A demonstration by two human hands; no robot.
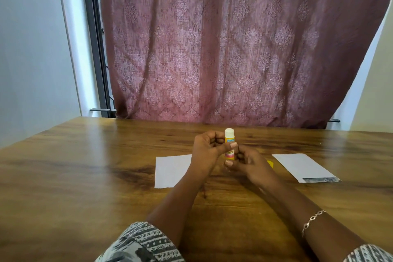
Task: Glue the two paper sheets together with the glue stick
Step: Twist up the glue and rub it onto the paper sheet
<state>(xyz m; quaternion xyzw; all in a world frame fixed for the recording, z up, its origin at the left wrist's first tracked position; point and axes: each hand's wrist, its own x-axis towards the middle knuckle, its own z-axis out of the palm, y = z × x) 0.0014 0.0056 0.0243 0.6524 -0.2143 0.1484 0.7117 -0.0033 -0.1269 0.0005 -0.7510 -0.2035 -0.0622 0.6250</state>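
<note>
Glue stick [229,143]: upright — white end up
Left hand [207,152]: grips its barrel
Right hand [249,166]: pinches its base

Left paper sheet [170,170]: right portion hidden behind the left hand [206,151] and its forearm. Glue stick [229,140]: base concealed by fingers of the right hand [248,166]; label print too small to read. Yellow object [270,164] just right of that hand: mostly hidden, identity unclear. Right paper sheet [297,166]: dark strip at near edge illegible. Both sleeves [144,242] cut off by the bottom edge.
</note>
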